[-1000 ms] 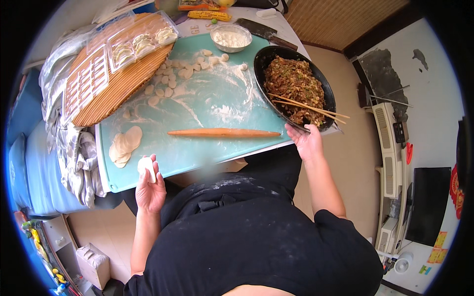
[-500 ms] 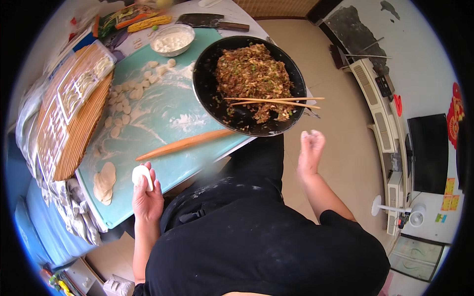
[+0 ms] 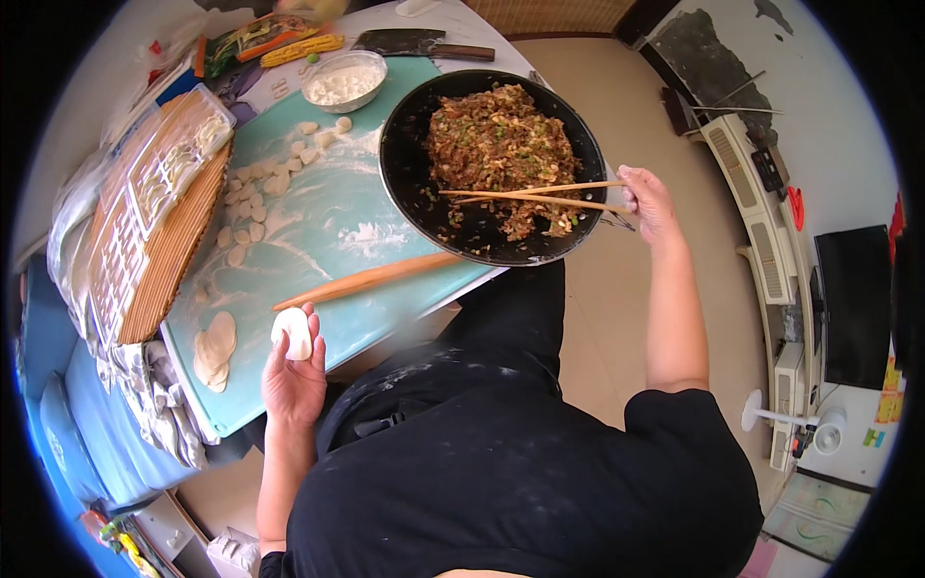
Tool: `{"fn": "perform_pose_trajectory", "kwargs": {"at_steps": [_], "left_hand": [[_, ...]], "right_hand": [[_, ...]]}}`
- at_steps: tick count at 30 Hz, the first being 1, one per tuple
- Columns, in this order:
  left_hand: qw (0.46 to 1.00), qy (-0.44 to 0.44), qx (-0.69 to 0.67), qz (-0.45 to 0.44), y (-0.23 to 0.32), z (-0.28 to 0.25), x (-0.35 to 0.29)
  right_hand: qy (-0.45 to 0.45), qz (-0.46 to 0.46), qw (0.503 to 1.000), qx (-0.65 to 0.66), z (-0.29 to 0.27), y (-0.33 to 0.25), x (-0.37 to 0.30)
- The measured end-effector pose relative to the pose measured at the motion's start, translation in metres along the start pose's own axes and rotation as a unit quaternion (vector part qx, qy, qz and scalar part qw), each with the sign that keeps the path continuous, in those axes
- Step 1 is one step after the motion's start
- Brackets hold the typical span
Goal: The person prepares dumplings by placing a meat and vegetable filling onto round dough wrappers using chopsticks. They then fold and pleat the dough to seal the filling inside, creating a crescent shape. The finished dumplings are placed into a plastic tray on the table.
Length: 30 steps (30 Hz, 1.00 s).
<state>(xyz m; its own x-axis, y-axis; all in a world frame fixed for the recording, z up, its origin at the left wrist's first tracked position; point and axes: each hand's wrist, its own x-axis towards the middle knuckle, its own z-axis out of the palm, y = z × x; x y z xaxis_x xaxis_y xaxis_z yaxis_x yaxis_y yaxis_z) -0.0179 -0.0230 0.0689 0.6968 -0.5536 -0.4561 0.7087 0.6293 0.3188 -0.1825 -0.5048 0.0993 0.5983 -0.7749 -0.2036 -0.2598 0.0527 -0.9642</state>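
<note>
A round white dough wrapper (image 3: 292, 333) lies across the fingers of my left hand (image 3: 295, 387), which is partly curled around it beside the board's front edge. At the pan's right side, my right hand (image 3: 652, 205) has its fingers closed on the thick ends of two wooden chopsticks (image 3: 540, 196). Their tips rest over brown minced filling with green bits (image 3: 501, 144), heaped in a black pan (image 3: 405, 169). Along the front of the green board (image 3: 328, 255) lies a wooden rolling pin (image 3: 366, 279). Flat wrappers (image 3: 215, 349) overlap on the board's left.
Small dough pieces (image 3: 246, 207) sit on the floured board. Behind them stands a bowl of flour (image 3: 344, 82), with a cleaver (image 3: 424, 44) beyond. At left, a ridged round mat (image 3: 183, 250) carries clear trays of dumplings (image 3: 178, 164). A wire handle pokes out near the pan's right rim.
My right hand has moved up to the chopstick ends and closed on them. My left hand still holds the wrapper, shifted slightly right and up, its fingers a little more spread.
</note>
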Motion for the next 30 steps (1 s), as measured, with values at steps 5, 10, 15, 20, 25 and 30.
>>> {"fn": "perform_pose_trajectory", "kwargs": {"at_steps": [5, 10, 15, 20, 25, 30], "left_hand": [[1.000, 0.027, 0.002, 0.005, -0.003, -0.005, -0.005], [1.000, 0.006, 0.005, -0.005, -0.006, 0.005, -0.004], [1.000, 0.013, -0.006, -0.002, -0.003, -0.004, -0.005], [1.000, 0.025, 0.002, -0.018, -0.009, -0.006, -0.003], [1.000, 0.016, 0.009, -0.021, -0.010, 0.000, -0.002], [0.999, 0.013, 0.030, -0.016, -0.015, 0.015, 0.000]], "right_hand": [[-0.011, -0.038, 0.995, 0.096, 0.040, -0.039, -0.021], [-0.031, -0.062, 0.994, -0.086, 0.026, -0.019, -0.006], [-0.047, -0.113, 0.957, -0.262, 0.000, 0.004, -0.027], [-0.056, -0.284, 0.845, -0.449, -0.008, 0.009, -0.043], [-0.070, -0.150, 0.963, -0.214, 0.000, -0.007, -0.051], [-0.158, -0.139, 0.962, 0.172, 0.058, -0.044, -0.036]]}}
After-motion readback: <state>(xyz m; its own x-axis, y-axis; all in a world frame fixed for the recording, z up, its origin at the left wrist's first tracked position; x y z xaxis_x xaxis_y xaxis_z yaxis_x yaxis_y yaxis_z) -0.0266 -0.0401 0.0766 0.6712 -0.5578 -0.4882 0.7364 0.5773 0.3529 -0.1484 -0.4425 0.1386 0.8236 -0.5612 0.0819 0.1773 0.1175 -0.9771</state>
